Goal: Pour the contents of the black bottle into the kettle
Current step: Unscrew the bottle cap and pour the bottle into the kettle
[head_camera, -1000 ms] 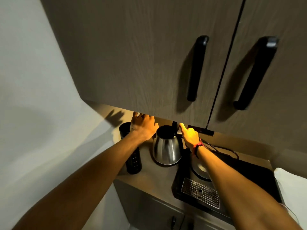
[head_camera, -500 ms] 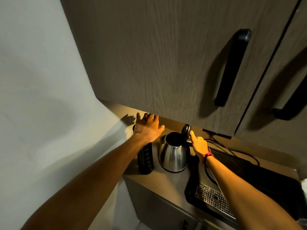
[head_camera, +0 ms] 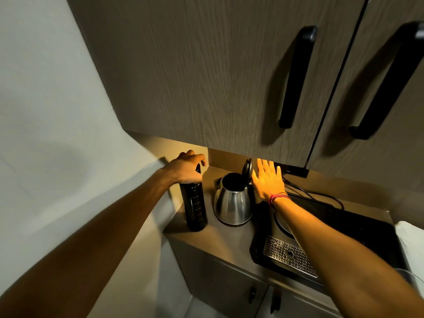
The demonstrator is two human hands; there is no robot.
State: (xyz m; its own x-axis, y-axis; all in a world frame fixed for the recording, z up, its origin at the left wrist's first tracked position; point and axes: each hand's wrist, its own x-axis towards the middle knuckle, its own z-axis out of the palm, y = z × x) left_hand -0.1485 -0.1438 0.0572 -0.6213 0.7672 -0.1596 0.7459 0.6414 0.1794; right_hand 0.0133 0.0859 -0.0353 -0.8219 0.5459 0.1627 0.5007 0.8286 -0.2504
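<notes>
Black bottle [head_camera: 194,205] upright on counter, just left of steel kettle [head_camera: 232,200], lid [head_camera: 247,169] raised.

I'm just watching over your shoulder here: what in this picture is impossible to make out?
- Head view: top of the black bottle, covered by the left hand; cap on or off unknown.
- Inside of the kettle: too dark to see any water.
- Bottle's contents: opaque body.
- Markings on the bottle: too small to read.
- Black tray: partly behind the right forearm, whose right hand is by the raised lid.
</notes>
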